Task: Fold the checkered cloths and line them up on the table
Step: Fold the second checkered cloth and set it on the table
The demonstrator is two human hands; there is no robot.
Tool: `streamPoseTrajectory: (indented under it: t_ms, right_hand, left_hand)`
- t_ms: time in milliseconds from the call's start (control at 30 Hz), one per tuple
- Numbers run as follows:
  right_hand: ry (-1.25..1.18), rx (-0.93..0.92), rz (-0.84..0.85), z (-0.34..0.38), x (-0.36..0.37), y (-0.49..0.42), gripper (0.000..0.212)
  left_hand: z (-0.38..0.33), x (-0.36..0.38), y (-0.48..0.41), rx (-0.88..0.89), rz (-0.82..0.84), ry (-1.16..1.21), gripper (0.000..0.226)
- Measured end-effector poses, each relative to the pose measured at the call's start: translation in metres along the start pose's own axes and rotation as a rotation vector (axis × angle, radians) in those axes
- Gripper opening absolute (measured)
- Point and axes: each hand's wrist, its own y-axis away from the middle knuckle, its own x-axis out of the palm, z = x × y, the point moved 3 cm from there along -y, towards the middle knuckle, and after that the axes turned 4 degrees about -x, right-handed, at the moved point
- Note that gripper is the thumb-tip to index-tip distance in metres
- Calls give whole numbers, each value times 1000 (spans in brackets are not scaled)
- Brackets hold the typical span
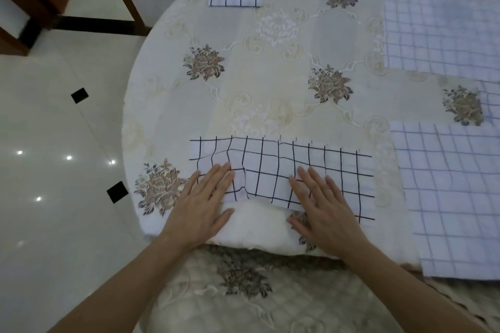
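Checkered cloth [281, 170] lies under both flat, spread hands [201, 203] [324, 205] on a floral-clothed round table [270, 76] above glossy tile floor [54, 170]

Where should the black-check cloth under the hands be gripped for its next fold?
Probably at a short end of the black-check cloth, say the right edge, pinching its two corners from the right. It lies flat as a long strip, with the left hand and right hand flat on its near edge.

Left hand [203, 204] and right hand [323, 205]: both flat, palms down, fingers extended and slightly spread, bare forearms reaching forward, hands apart.
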Motion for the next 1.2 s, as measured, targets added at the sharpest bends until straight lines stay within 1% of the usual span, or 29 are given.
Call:
streamPoseTrajectory:
  t_ms: [133, 300, 433, 500, 600, 700, 767, 833, 867, 933, 1000, 1100, 1200]
  right_hand:
    - [13, 60, 1, 2, 14, 3, 76]
    - [56, 82, -43, -5, 19, 6, 65]
    - [105, 100, -50, -10, 20, 11, 71]
    - [119, 114, -53, -15, 18, 16, 69]
    - [133, 118, -10, -26, 12, 27, 68]
    - [117, 89, 69, -28, 13, 34, 68]
    - [74, 90, 92, -27, 12, 38, 66]
    - [19, 93, 104, -25, 9, 41, 77]
    - [-2, 97, 99, -25, 7, 42, 81]
    - [-51, 167, 44, -27, 4, 39, 78]
    - [-109, 316, -13, -33, 2, 29, 74]
    - [-168, 494, -34, -41, 6, 15, 73]
    - [-172, 552, -22, -46, 15, 7, 74]
  left_hand:
    - [5, 12, -1, 32, 23, -12, 71]
    - [12, 20, -1, 50, -22, -11, 58]
    - [17, 25, 0, 70, -22, -31, 53]
    - [22, 23, 4, 75, -25, -52, 53]
    - [30, 20, 12, 70, -17, -62, 53]
    - [29, 21, 21, 82, 31, -73, 53]
    - [24, 17, 25, 57, 64, -70, 57]
    - [19, 7, 25, 38, 43, -47, 63]
    - [16, 0, 23, 33, 10, -30, 62]
    - [7, -11, 12, 5, -57, 17, 58]
    - [-5, -15, -10, -27, -81, 78, 57]
    - [-22, -5, -37, -44, -31, 90, 60]
    - [-18, 15, -40, -116, 31, 63, 63]
